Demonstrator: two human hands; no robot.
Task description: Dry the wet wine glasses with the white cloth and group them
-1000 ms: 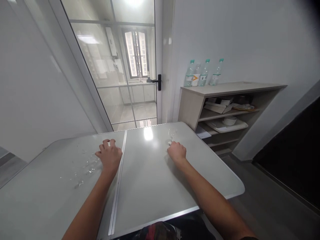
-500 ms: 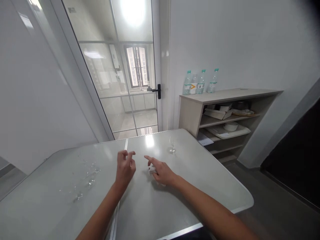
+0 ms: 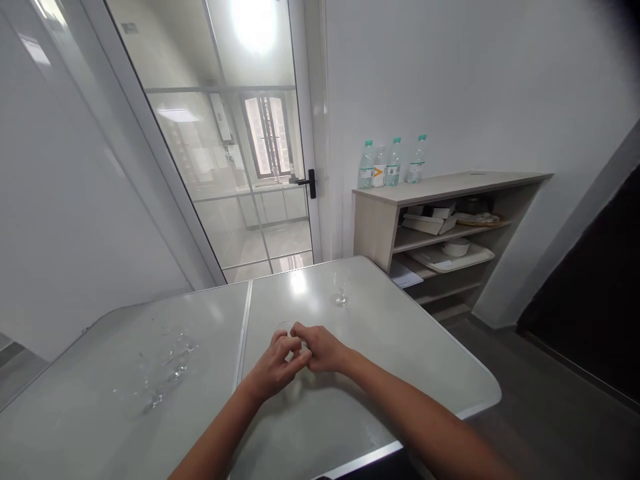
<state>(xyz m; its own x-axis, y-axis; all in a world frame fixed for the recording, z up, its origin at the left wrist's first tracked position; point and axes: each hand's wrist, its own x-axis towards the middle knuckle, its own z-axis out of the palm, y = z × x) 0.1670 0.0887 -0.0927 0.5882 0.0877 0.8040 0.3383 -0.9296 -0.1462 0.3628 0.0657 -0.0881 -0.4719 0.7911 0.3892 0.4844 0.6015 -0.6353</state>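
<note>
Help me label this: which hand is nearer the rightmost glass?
Right. The right hand is in front of the glass, slightly left; the left hand is farther left.

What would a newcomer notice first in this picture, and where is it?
Probably the left hand and right hand, close together above the table, right of its metal strip; what they hold is mostly hidden. Next, clear glassware clusters on the table's left part, while a lone glass stands beyond the right hand. Four bottles stand on the shelf unit at right.
</note>
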